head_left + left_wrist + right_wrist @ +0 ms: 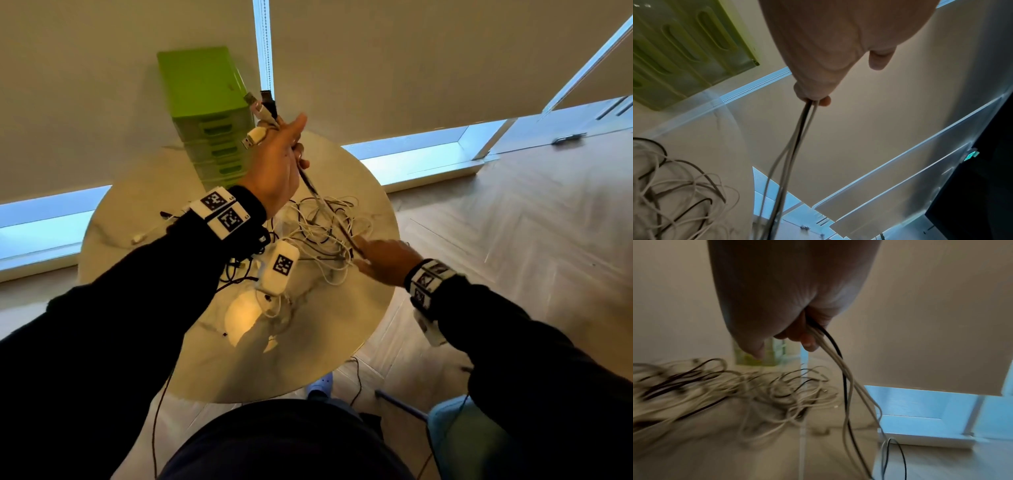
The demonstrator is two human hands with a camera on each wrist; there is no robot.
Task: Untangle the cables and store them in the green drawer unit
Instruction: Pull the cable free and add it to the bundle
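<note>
Now the left hand (277, 164) grips the cable bundle (310, 186), plugs upward, strands slanting down to the right hand (383, 260), which pinches them; the tangle (731, 389) is blurred.

— The drawers (205, 102)? 
— Lime green. The cables (329, 222) are white mixed with black.
— And the wristbands (222, 212)?
— White, with black square codes. The sleeves (102, 325) are black.
</note>
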